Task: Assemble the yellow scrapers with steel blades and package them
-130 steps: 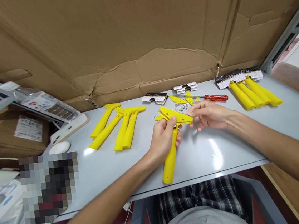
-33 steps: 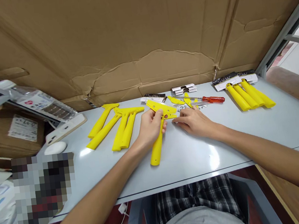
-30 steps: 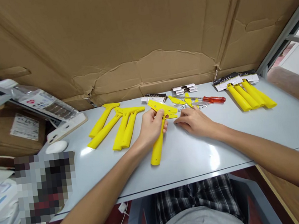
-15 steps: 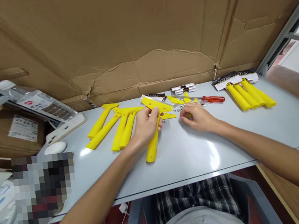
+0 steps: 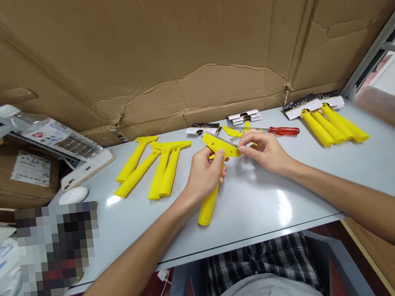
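My left hand (image 5: pixel 203 172) is closed around a yellow scraper (image 5: pixel 209 208) just below its wide head, with the handle slanting down toward me. A metal strip shows along the upper edge of the head. At the head's right end, my right hand (image 5: pixel 268 152) pinches thumb and forefinger together; whatever is between them is too small to make out. Behind the right hand lie loose yellow plates (image 5: pixel 232 131), partly hidden. A screwdriver with a red handle (image 5: pixel 284 131) rests beside them.
Several yellow scraper handles (image 5: pixel 170 172) lie at the left. Carded yellow handles (image 5: pixel 339 124) lie at the right, and white-and-black cards (image 5: pixel 202 129) at the back. A white mouse (image 5: pixel 73 196), a phone (image 5: pixel 88 170) and a plastic bottle (image 5: pixel 49 131) line the left edge. Cardboard (image 5: pixel 186 49) walls the back.
The scraper has shifted right and toward me in my left hand, its head turned clockwise. My right hand has risen from the table to the head's right end.
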The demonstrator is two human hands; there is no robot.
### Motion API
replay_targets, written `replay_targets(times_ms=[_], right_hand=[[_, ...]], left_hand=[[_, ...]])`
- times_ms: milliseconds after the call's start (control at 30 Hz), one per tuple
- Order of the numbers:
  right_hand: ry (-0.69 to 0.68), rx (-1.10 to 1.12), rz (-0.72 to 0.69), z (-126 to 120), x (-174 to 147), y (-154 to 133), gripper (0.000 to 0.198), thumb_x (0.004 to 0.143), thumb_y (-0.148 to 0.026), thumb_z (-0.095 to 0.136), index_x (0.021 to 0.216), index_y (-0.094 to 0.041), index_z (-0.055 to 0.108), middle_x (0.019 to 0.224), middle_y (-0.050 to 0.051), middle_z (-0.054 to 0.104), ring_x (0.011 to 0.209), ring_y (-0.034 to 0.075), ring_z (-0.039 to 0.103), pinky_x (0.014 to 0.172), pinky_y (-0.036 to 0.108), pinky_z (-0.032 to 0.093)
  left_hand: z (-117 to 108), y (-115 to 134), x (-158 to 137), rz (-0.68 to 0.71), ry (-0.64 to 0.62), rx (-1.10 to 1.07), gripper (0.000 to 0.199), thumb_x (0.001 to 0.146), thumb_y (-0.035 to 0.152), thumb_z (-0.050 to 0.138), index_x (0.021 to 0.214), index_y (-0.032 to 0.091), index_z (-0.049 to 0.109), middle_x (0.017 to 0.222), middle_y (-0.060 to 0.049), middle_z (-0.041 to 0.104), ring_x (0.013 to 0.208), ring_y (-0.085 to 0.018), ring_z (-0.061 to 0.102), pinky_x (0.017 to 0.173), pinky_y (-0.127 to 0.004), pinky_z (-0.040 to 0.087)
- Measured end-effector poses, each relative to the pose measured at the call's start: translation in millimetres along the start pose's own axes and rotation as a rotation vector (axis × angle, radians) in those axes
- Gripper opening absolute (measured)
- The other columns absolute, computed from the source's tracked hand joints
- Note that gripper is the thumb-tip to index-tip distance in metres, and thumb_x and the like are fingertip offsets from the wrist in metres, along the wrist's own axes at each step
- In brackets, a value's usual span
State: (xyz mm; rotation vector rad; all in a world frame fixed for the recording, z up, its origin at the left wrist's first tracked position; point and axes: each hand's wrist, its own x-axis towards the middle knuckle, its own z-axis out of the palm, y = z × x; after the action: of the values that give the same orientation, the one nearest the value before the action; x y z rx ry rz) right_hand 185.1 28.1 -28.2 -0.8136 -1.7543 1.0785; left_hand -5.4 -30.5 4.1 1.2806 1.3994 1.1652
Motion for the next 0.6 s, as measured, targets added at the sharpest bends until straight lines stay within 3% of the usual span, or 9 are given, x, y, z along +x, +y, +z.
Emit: replay_targets(times_ms=[200, 400, 500, 600], right_hand=[[0.011, -0.068, -0.098, 6.5, -6.8, -0.7, 0.021, 0.087, -0.043, 0.076, 0.092, -0.023, 0.077, 0.111, 0.009, 0.060, 0.106, 0.019, 0.059, 0.078, 0.031, 0.053], [0.071, -0.264, -0.263, 7.1, -9.9, -9.3, 0.009, 0.089, -0.031, 0.071, 0.087, -0.023, 0.077, 0.105, 0.007, 0.060, 0.105, 0.019, 0.061, 0.095, 0.040, 0.052], [0.063, -0.191, -0.187, 7.7, -8.0, -8.5, 0.011, 0.087, -0.033, 0.074, 0.089, -0.022, 0.076, 0.106, 0.007, 0.061, 0.107, 0.019, 0.061, 0.086, 0.036, 0.054], [0.042, 0.021, 0.017, 8.7, -5.7, -4.4, 0.029, 0.079, -0.041, 0.083, 0.094, -0.019, 0.071, 0.108, 0.007, 0.065, 0.102, 0.018, 0.063, 0.078, 0.032, 0.055]], left_hand=[[0.8, -4.1, -2.9, 0.039, -0.006, 0.027, 0.019, 0.090, 0.034, 0.068, 0.083, 0.017, 0.062, 0.056, 0.000, 0.060, 0.040, -0.012, 0.052, 0.039, -0.022, 0.040], [1.3, -6.0, -4.4, 0.062, -0.010, 0.088, 0.019, 0.092, 0.034, 0.065, 0.083, 0.018, 0.061, 0.051, 0.002, 0.057, 0.038, -0.013, 0.052, 0.040, -0.024, 0.040], [2.2, -5.0, -5.5, 0.072, -0.006, 0.119, 0.018, 0.094, 0.033, 0.062, 0.084, 0.018, 0.061, 0.051, 0.002, 0.057, 0.039, -0.014, 0.052, 0.040, -0.024, 0.041], [2.8, -3.4, -7.3, 0.087, -0.010, 0.132, 0.016, 0.094, 0.032, 0.061, 0.085, 0.018, 0.061, 0.052, 0.002, 0.056, 0.039, -0.013, 0.052, 0.039, -0.024, 0.040]])
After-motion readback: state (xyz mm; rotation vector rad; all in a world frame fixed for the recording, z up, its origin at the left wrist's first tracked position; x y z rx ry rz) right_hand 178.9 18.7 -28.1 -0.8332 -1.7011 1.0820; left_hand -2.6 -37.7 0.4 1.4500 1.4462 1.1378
